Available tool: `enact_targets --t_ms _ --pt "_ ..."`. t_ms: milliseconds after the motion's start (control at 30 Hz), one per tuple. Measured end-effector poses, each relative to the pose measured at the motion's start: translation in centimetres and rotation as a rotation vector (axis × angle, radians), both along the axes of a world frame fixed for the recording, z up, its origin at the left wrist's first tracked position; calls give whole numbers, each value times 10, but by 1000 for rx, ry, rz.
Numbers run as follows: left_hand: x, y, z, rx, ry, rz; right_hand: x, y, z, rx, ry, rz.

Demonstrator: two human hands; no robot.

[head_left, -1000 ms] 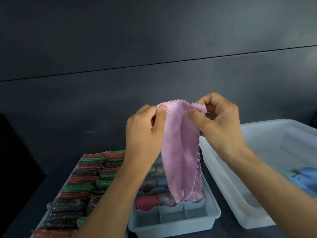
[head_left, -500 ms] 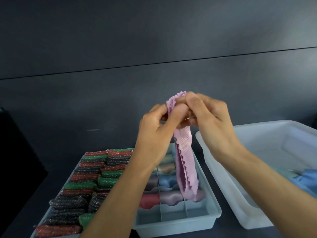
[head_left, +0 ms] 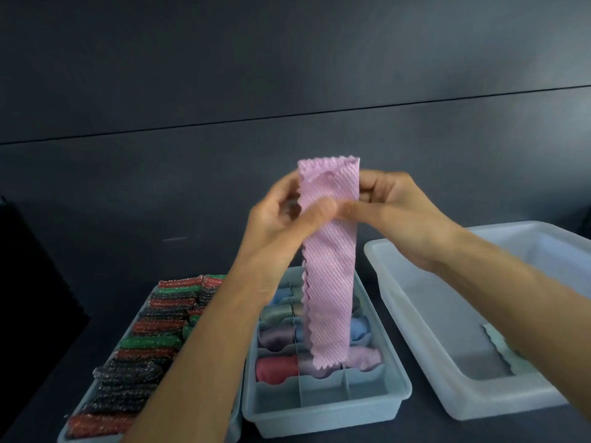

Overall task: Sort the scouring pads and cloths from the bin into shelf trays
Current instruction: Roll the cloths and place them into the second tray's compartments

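Observation:
A pink cloth (head_left: 329,282), folded into a long narrow strip, hangs straight down above the divided tray (head_left: 326,410). My left hand (head_left: 281,219) and my right hand (head_left: 396,215) both pinch it near its top edge, thumbs meeting on its front. The divided tray holds several rolled cloths (head_left: 278,369) in red, purple, blue and green compartments; its front row of compartments holds nothing. To the left a tray of scouring pads (head_left: 150,343) is packed with red, green and dark pads.
A large translucent bin (head_left: 415,314) stands at the right, with a pale green cloth (head_left: 502,346) showing beside my right forearm. Everything rests on a dark surface against a dark wall. A black object fills the far left edge.
The pink cloth went from a wide hanging sheet to a gathered bunch, then to a flat narrow folded strip. Both hands rose slightly and stayed on its top.

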State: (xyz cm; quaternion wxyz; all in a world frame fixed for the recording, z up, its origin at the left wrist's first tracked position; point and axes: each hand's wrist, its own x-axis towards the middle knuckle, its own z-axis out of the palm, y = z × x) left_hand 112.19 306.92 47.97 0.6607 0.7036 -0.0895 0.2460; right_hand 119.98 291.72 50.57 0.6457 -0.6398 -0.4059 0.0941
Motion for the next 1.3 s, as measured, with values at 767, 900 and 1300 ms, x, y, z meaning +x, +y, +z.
enact_targets --t_ms 767,900,1300 --pt "15 17 -47 -779 628 -227 5 -25 -64 -406 -1210 -35" --pt "15 15 -49 -758 629 -213 9 -16 -71 -316 -1181 -112" --pt "5 -1 -52 -307 361 2 9 11 -56 -32 259 -71"
